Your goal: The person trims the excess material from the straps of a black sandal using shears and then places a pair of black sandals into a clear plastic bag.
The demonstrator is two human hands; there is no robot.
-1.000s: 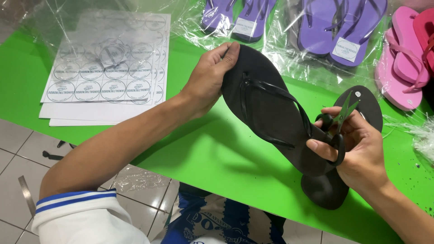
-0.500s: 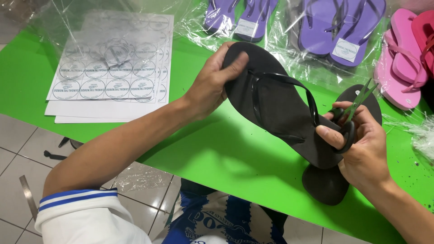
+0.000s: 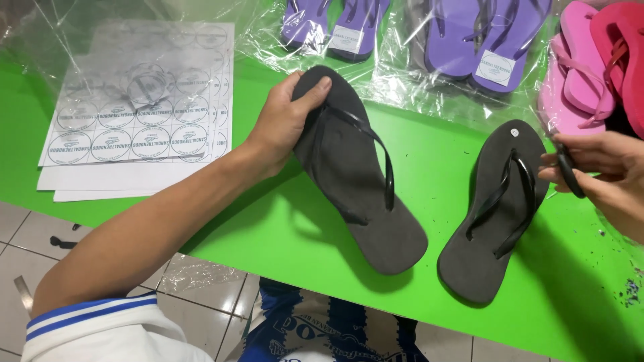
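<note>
My left hand (image 3: 285,124) grips the toe end of a black flip-flop (image 3: 355,174), thumb on the sole by the strap, holding it tilted with its heel low over the green table (image 3: 268,228). A second black flip-flop (image 3: 500,214) lies flat on the table to the right, strap up. At the right edge, my right hand (image 3: 604,177) is beside that second flip-flop's toe end. It pinches a small black tool (image 3: 567,171) that looks like scissor handles; the rest of the tool is hidden.
Sheets of round stickers (image 3: 134,127) lie at the left under clear plastic. Purple flip-flops in clear bags (image 3: 469,40) line the back, with pink ones (image 3: 590,67) at the back right. The table's front edge runs above a tiled floor (image 3: 40,234).
My right hand has let go of the held flip-flop's heel end and moved right with the tool. The second flip-flop now lies uncovered. My left hand has kept its grip.
</note>
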